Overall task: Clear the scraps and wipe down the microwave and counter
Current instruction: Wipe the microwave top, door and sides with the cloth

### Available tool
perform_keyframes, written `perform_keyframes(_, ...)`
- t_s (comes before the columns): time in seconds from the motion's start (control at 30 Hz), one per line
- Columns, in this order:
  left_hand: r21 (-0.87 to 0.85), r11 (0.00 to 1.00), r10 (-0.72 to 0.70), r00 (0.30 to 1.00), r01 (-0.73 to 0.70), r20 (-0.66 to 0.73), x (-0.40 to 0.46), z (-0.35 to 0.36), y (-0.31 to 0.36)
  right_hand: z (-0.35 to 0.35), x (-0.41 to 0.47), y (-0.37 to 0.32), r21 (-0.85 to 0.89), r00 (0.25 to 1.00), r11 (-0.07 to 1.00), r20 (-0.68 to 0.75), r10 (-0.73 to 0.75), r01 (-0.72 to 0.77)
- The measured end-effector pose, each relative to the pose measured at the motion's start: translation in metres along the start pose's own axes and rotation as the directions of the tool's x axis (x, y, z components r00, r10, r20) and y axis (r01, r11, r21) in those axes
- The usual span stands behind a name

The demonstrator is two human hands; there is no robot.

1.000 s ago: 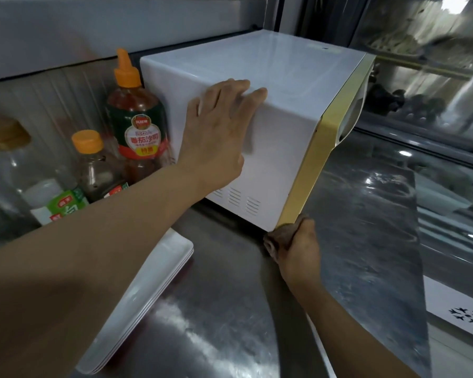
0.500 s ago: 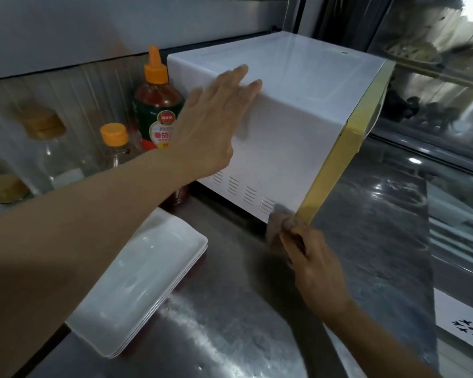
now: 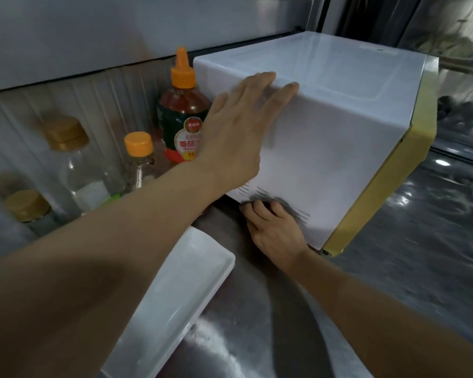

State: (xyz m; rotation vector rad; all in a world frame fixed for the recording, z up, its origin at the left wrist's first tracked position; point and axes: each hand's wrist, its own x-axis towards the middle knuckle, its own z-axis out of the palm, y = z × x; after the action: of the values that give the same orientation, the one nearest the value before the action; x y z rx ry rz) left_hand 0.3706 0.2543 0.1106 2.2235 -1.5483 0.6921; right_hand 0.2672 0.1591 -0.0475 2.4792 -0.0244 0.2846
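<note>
**Microwave side panel under wipe; left hand braced on casing**

We find the white microwave (image 3: pixel 339 126) standing on the steel counter (image 3: pixel 257 336), its yellow front frame (image 3: pixel 393 173) turned to the right. The left hand (image 3: pixel 238 137) lies flat and spread against the side panel, fingers reaching the top edge, gripping nothing. The right hand (image 3: pixel 276 230) sits low on the same panel at the vent slots, fingers curled and pressing a grey cloth (image 3: pixel 290 204) onto the casing; the cloth is blurred and mostly covered by the hand. Left of the microwave we note a sauce bottle (image 3: pixel 182 124) with an orange nozzle, touching or just beside the casing; which, we cannot tell. A small orange-capped bottle (image 3: pixel 138 159) and glass jars (image 3: pixel 74 165) stand further left. Stacked white plates (image 3: pixel 175 290) rest on the counter beneath the left forearm.
</note>
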Motion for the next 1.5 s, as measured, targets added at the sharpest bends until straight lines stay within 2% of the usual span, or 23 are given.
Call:
perform_keyframes(0.13,-0.004,1.000,-0.013,1.000,0.013,-0.014,0.001,0.002,-0.001,0.001,0.027,-0.004,-0.017,0.998,0.999,-0.061,-0.034,0.033)
perform_keyframes(0.27,-0.002,1.000,-0.022,1.000,0.022,-0.001,0.001,0.001,-0.001,0.002,0.015,0.002,-0.053,0.995,0.998,-0.086,-0.044,0.040)
perform_keyframes(0.4,0.010,1.000,-0.019,1.000,0.019,0.020,0.001,-0.005,0.000,-0.001,-0.008,0.007,-0.048,0.999,0.999,-0.042,-0.002,0.000)
perform_keyframes(0.53,-0.003,0.999,-0.037,0.998,0.037,0.045,0.001,-0.009,0.003,-0.011,-0.038,0.015,-0.032,0.998,0.999,0.062,0.001,0.001)
perform_keyframes(0.8,-0.039,0.993,-0.106,0.989,0.110,0.101,0.002,-0.014,0.009,-0.024,-0.102,0.032,-0.031,1.000,0.999,0.010,0.027,-0.026)
perform_keyframes(0.9,-0.023,0.992,-0.119,0.980,0.124,0.156,0.002,-0.018,0.013,-0.036,-0.120,0.036,0.016,0.998,0.999,0.047,0.036,-0.037)
perform_keyframes(1.0,0.009,0.989,-0.142,0.961,0.144,0.236,0.004,-0.024,0.017,-0.054,-0.137,0.040,0.142,0.988,0.978,0.051,0.147,-0.153)
perform_keyframes(1.03,0.018,0.987,-0.158,0.952,0.158,0.262,0.004,-0.027,0.021,-0.062,-0.142,0.042,0.227,0.970,0.943,0.077,0.231,-0.243)
perform_keyframes(1.1,0.037,0.983,-0.185,0.940,0.182,0.288,0.001,-0.032,0.031,-0.076,-0.150,0.048,0.404,0.911,0.818,0.230,0.341,-0.408)
perform_keyframes(1.17,0.055,0.981,-0.192,0.935,0.184,0.299,-0.008,-0.036,0.045,-0.089,-0.155,0.056,0.470,0.845,0.708,0.376,0.380,-0.527)
perform_keyframes(1.2,0.068,0.981,-0.194,0.928,0.181,0.317,-0.014,-0.037,0.052,-0.095,-0.158,0.059,0.504,0.826,0.657,0.403,0.395,-0.560)
perform_keyframes(1.33,0.119,0.980,-0.194,0.886,0.158,0.422,-0.037,-0.050,0.073,-0.130,-0.157,0.075,0.697,0.762,0.393,0.348,0.545,-0.600)
perform_keyframes(1.5,0.120,0.980,-0.201,0.818,0.162,0.538,-0.054,-0.081,0.091,-0.179,-0.161,0.090,0.763,0.691,0.243,0.339,0.638,-0.599)
